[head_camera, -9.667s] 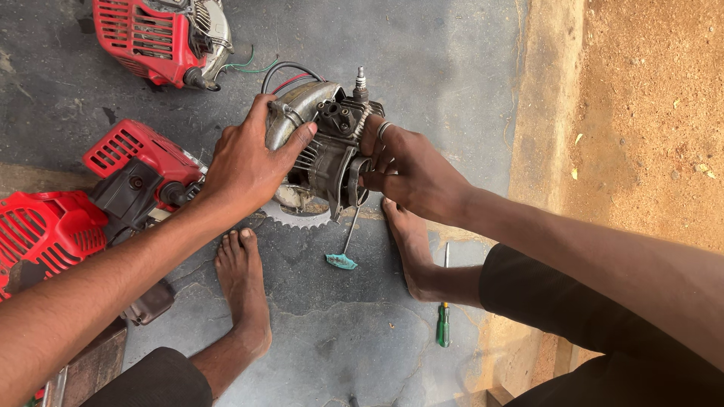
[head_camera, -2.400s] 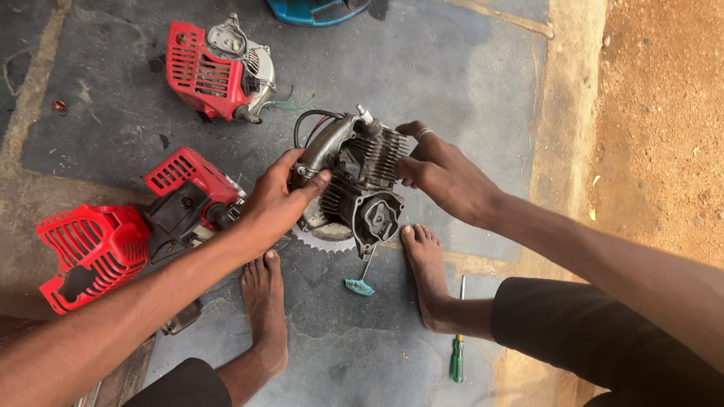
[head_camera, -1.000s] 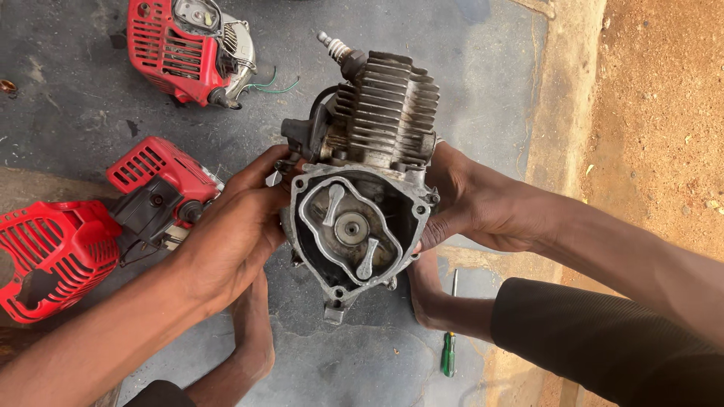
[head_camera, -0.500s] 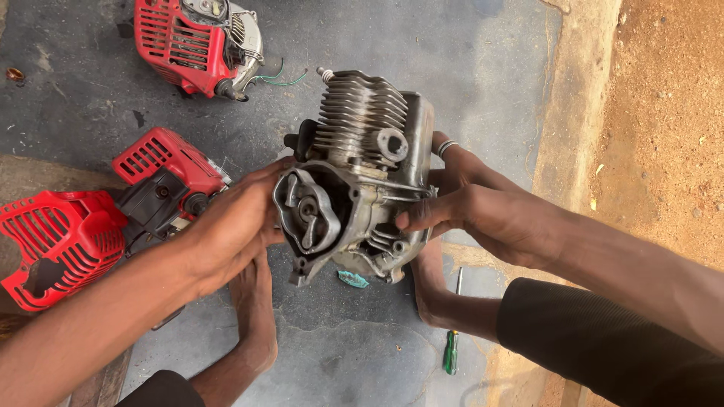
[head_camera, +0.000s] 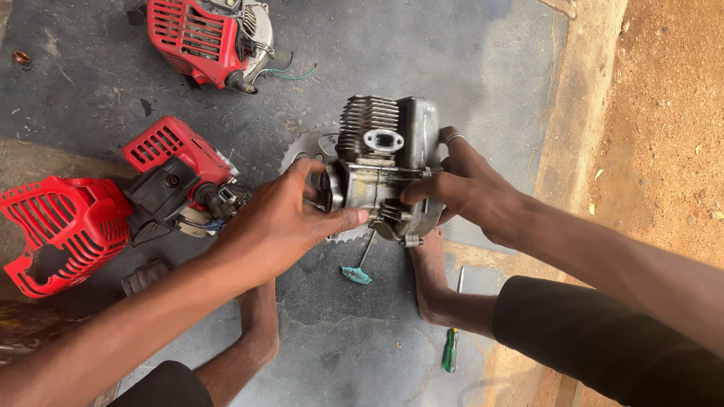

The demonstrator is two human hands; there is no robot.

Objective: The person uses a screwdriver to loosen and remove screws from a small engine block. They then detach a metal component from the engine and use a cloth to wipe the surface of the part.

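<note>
I hold a small grey metal engine block (head_camera: pixel 381 162) with cooling fins in the air above the concrete floor. My left hand (head_camera: pixel 283 222) grips its left lower side, thumb under the casing. Its right side rests in my right hand (head_camera: pixel 467 188), which wears a ring, with the fingers across the crankcase. The finned cylinder points away from me, and an oval port flange faces up. Under the engine lies a toothed saw disc (head_camera: pixel 302 151), partly hidden by it.
Red engine covers lie at left (head_camera: pixel 64 226), at mid left (head_camera: pixel 177 162) and at top (head_camera: pixel 200 38). A teal-handled tool (head_camera: pixel 356 271) and a green-handled screwdriver (head_camera: pixel 450 347) lie by my bare feet (head_camera: pixel 430 279). A sandy strip runs along the right.
I have turned the engine in both hands: the open crankcase side faced me a second ago, now the finned cylinder with the port flange faces up, and the engine sits lower.
</note>
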